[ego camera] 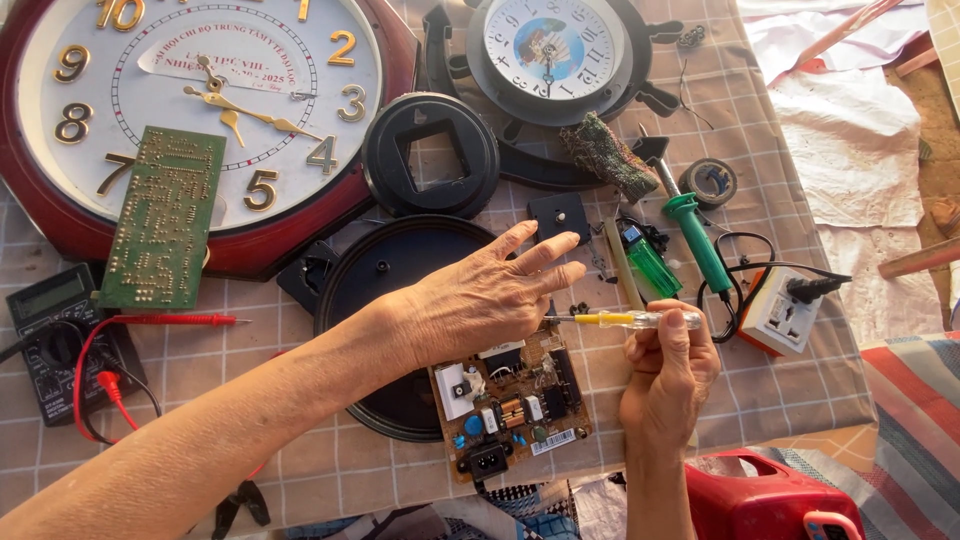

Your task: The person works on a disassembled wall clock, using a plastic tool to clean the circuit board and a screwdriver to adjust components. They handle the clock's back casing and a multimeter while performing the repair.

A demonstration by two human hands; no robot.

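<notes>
Head view: your left hand (480,300) lies flat, fingers spread and holding nothing, pressing on the upper edge of the brown circuit board (510,400) at lower centre of the frame, prob. to keep it from sliding. That board sits partly on a round black back plate (385,265), component side up.

Your right hand (665,375), lower right of centre, is closed round the yellow-handled test screwdriver (625,320), held level w/ its tip pointing left toward the fingertips of the left hand, just above the board's top edge. Looks like a grip for fine probing, thumb on top of the handle.

Count on the checked bench cloth (330,465):
- 2 clocks: big red-rimmed wall clock (200,110) upper left, small grey one (555,50) top centre.
- 2 boards: the brown one, plus a green board (165,215) lying solder side up on the big clock face.
- 1 multimeter (55,340) at left edge, w/ red probe (175,320) beside it.
- 1 black ring frame (430,155) w/ a square hole, centre top.
- 1 green-handled soldering iron (695,240), plugged into 1 white socket block (785,310) at right.
- 1 green lighter (650,262) next to the iron.
- 1 tape roll (708,182) upper right.
- 1 red plastic case (765,500) at bottom right, cut off by the frame.
</notes>
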